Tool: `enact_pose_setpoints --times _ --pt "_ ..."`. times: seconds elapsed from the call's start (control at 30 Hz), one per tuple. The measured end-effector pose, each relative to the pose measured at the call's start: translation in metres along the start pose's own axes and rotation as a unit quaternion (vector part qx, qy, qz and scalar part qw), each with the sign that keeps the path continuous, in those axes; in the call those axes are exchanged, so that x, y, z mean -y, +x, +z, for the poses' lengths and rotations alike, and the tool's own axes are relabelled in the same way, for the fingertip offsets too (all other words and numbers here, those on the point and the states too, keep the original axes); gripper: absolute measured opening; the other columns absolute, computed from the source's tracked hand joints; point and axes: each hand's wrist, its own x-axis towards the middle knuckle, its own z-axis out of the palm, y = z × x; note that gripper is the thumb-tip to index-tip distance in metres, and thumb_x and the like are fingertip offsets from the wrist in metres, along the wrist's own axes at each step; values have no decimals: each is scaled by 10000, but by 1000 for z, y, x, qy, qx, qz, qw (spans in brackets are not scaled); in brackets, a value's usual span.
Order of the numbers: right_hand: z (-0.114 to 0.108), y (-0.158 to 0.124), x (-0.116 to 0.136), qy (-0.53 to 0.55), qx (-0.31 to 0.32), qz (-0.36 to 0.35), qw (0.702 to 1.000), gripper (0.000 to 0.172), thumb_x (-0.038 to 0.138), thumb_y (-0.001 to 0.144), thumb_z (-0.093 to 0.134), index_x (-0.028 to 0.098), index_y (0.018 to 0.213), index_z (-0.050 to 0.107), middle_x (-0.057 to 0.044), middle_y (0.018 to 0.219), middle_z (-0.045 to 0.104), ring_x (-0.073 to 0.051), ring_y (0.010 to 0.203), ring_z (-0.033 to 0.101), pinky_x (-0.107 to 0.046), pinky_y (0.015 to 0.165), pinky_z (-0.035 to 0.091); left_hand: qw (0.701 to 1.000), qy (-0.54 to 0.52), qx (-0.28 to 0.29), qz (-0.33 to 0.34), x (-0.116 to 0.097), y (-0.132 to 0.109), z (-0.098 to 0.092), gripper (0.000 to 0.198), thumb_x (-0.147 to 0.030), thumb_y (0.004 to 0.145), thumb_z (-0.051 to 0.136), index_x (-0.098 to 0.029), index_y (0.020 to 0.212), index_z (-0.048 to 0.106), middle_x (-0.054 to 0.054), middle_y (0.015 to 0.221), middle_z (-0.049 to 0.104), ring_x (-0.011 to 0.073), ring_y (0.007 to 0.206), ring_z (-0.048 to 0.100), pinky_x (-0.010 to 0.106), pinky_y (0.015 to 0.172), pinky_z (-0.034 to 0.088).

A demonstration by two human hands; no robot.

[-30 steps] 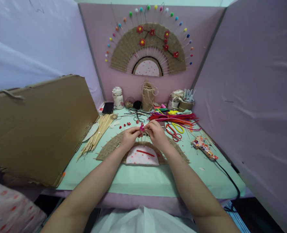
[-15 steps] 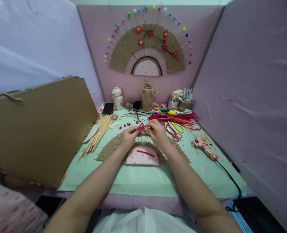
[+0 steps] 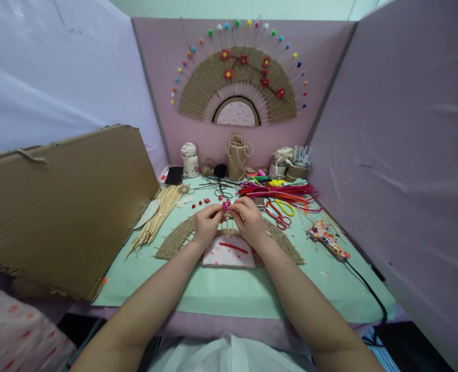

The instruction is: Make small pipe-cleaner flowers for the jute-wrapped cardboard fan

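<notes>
Between the fingertips of both hands sits a small magenta flower (image 3: 226, 205), held above a half-round woven twine fan (image 3: 174, 238) that lies on the table. My left hand (image 3: 208, 223) pinches the flower's left side, and my right hand (image 3: 248, 219) pinches it from the right. Part of the fan's middle is hidden under my hands. On the fan's white dotted half-circle (image 3: 229, 257) rests a short red strip (image 3: 233, 248). Several little red flower pieces (image 3: 207, 200) lie just beyond my left hand.
Left are a bundle of wooden sticks (image 3: 157, 217) and a large cardboard sheet (image 3: 66, 206). Right are red scissors (image 3: 279, 216), red pipe cleaners (image 3: 283, 191) and a patterned glue gun (image 3: 328, 239) with a black cord. A twine spool (image 3: 237, 157) stands behind; a finished fan (image 3: 201, 85) hangs above.
My right fingers have closed in nearer to my left ones around the magenta flower. The whole view has shifted slightly downward in the picture.
</notes>
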Motion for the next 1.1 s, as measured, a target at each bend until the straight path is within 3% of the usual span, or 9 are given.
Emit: enact_pose_setpoints --times 0.4,0.53,0.87,1.1 --pt "-3 1 2 -94 79 17 992 138 197 907 425 184 841 546 -81 881 530 -211 870 464 -340 757 407 988 129 45 76 -7 -4 -2 161 -241 826 556 -184 842 705 13 692 657 94 571 566 227 599 458" --pt "-3 2 3 -74 63 33 995 136 206 907 437 189 831 548 -70 868 529 -203 862 474 -332 756 408 988 129 43 78 -6 -3 -2 151 -222 816 562 -189 848 706 12 697 658 97 585 573 226 606 461" --pt "-7 6 2 17 -11 52 998 129 242 903 462 196 859 574 -57 873 541 -187 858 518 -326 763 427 999 0 -2 -38 -1 1 1 147 -296 749 637 -174 787 711 2 609 639 102 503 565 222 505 466" --pt "-10 8 -3 75 -49 83 993 126 228 882 493 195 884 615 -49 866 551 -174 834 537 -311 732 437 986 -104 25 -126 -4 5 2 196 -330 694 686 -143 752 693 9 582 644 113 507 581 240 514 475"
